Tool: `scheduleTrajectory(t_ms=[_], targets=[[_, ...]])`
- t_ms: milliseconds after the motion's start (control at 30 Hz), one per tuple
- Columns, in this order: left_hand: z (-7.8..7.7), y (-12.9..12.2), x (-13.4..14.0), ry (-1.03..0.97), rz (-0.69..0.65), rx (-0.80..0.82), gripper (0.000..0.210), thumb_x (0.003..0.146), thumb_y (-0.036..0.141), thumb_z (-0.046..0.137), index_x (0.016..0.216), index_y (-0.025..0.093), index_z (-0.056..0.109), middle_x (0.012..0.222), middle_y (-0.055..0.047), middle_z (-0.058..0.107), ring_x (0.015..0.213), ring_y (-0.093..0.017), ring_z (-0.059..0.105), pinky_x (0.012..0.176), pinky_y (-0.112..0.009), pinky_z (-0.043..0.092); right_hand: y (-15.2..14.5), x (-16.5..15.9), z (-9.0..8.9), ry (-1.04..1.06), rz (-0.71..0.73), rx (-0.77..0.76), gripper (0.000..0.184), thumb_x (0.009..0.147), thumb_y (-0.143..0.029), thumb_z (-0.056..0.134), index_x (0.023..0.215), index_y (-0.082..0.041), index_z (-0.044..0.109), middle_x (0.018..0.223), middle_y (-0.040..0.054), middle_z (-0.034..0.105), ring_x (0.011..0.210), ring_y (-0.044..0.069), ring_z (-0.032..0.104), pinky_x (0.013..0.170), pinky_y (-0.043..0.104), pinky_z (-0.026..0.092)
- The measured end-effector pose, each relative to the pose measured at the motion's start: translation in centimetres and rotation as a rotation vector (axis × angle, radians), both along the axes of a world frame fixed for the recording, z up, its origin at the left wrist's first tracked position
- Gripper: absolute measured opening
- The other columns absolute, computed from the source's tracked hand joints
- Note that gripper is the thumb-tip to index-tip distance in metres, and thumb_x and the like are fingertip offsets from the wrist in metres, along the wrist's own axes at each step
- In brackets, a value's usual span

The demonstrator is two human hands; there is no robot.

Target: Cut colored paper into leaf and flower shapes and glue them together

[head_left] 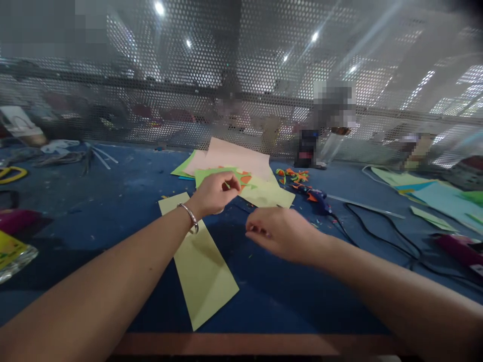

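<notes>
Holding curled left hand [214,193] near yellow paper [206,271], curled right hand [281,234] over blue surface [124,201]; cannot tell if gripping anything.

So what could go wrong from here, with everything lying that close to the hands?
Possibly two things. The pale yellow strip lies below the left hand's wrist, so a sleeveless forearm or the bracelet might shift or crease it. Beyond the right hand, orange and green scraps lie near what looks like a glue gun; if it is hot, scraps could stick to it.
</notes>
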State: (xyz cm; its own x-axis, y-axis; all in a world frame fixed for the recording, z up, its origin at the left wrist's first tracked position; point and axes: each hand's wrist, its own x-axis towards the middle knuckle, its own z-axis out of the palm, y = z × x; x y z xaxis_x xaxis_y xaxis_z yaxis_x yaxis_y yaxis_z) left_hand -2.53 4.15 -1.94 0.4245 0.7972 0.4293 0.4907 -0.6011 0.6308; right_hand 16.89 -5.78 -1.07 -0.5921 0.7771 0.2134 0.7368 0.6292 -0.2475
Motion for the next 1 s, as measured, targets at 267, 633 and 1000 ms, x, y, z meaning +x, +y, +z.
scheduleTrajectory(t_ms=[267, 633, 1000], targets=[[0.0, -0.7, 0.5, 0.124, -0.081, 0.077, 0.012, 0.075, 0.012, 0.057, 0.077, 0.020, 0.066, 0.080, -0.001, 0.070, 0.069, -0.015, 0.060, 0.065, -0.027, 0.044, 7.0, 13.0, 0.0, -0.109, -0.653, 0.186, 0.017, 0.086, -0.034, 0.061, 0.091, -0.021, 0.071, 0.081, 0.0032, 0.073, 0.071, 0.019, 0.064, 0.060, 0.027, 0.039], [-0.4, 0.0, 0.4, 0.178, -0.067, 0.092, 0.014, 0.076, 0.011, 0.058, 0.079, 0.021, 0.067, 0.081, -0.001, 0.071, 0.069, -0.015, 0.061, 0.066, -0.028, 0.044, 11.1, 14.1, -1.7, -0.258, -0.578, 0.254, 0.023, 0.088, -0.038, 0.060, 0.092, -0.019, 0.071, 0.105, 0.0120, 0.073, 0.099, 0.027, 0.064, 0.070, 0.030, 0.040], [-0.4, 0.8, -0.1, 0.126, 0.008, 0.053, 0.014, 0.074, 0.011, 0.057, 0.079, 0.020, 0.067, 0.074, 0.000, 0.068, 0.064, -0.014, 0.059, 0.062, -0.026, 0.045, 17.6, 19.2, 0.8, 0.062, -0.697, 0.237, 0.027, 0.098, -0.032, 0.057, 0.104, -0.011, 0.072, 0.099, 0.0141, 0.073, 0.088, 0.023, 0.069, 0.077, 0.034, 0.054]])
